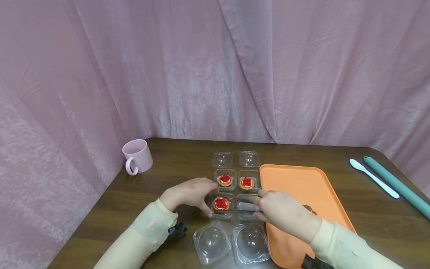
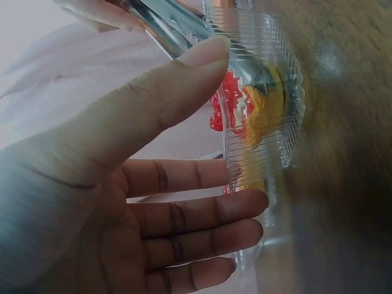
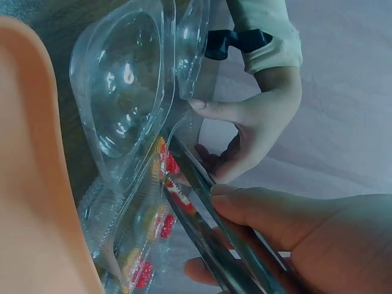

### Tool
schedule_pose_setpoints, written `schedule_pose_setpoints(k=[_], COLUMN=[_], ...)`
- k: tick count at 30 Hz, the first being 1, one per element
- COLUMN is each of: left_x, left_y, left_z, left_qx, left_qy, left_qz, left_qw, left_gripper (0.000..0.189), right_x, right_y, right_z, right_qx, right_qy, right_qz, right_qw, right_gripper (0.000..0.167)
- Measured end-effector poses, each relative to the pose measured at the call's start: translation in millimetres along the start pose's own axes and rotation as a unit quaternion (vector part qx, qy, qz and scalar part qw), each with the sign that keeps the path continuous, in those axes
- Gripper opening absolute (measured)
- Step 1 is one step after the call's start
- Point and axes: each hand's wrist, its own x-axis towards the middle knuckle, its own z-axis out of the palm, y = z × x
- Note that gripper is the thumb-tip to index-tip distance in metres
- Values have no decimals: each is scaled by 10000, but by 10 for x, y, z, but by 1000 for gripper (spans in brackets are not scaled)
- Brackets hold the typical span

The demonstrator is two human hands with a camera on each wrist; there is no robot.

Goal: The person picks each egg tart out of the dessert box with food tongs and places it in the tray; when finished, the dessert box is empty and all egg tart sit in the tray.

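My right hand [image 1: 285, 211] grips metal tongs [image 3: 211, 214], whose arms reach left across the clear plastic boxes. Between the tong tips sits a red-topped tart [image 1: 221, 204], low in the near left box [image 2: 288, 135]. My left hand [image 1: 191, 192] is at that box's left side, thumb and fingers spread, fingertips right at its rim. Two more tarts stand in the far boxes, one on the left [image 1: 225, 180] and one on the right [image 1: 246, 183]. The near right box [image 1: 246, 215] lies partly hidden under the tongs.
An orange tray [image 1: 295, 179] lies on the right, with something red-topped partly hidden behind my right hand. Domed lids [image 1: 212, 244] extend from the boxes toward me and away. A pink mug [image 1: 137, 156] stands at left; a white spatula [image 1: 374, 178] and a green rod [image 1: 396, 185] lie far right.
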Motion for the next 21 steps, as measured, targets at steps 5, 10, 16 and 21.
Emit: schedule_pose_setpoints(k=[5,10,16,21], left_x=[1,2,6,11], left_y=[11,10,-5,-10], left_z=[22,13,0,3], left_qx=[-50,77,84,66], left_qy=[-15,37,20,10], left_qz=[17,94,71,88], left_qw=[10000,9999,9999,9999], left_gripper=[65,65,67,68], right_x=[-49,-122,-207,-311], right_y=[23,49,89,131], right_z=[13,-14,-87,-133], right_qx=[200,570,619,665], right_qy=[78,-14,82,300], right_qz=[33,307,535,647], right_qw=[9998,9979,9966,9952], right_gripper=[30,34,38,38])
